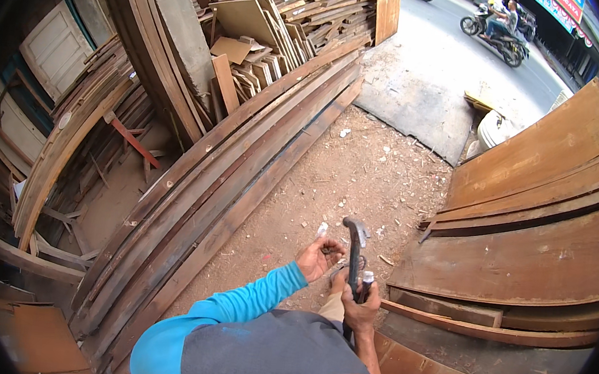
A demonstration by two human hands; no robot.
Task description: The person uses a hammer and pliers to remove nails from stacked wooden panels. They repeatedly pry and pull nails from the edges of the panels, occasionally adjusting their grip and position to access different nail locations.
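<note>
My right hand (361,308) is closed around a dark crowbar (354,253), which stands upright with its curved hook at the top. A second, shorter dark tool with a silver end (368,276) rises from the same grip; its kind is unclear. Just left of the crowbar, my left hand (317,261) is held palm-up with its fingers loosely bent and apart. I see nothing in it. A blue sleeve covers my left arm. Below the hands, my foot and tan trouser leg partly show over the dirt ground (297,208).
Long wooden beams (245,149) lie along my left. Wide brown boards (516,258) are stacked on the right. Behind stand board offcuts (267,32) and a timber pile (324,9). Wood chips litter the ground. A motorbike with riders (498,37) is on the road beyond.
</note>
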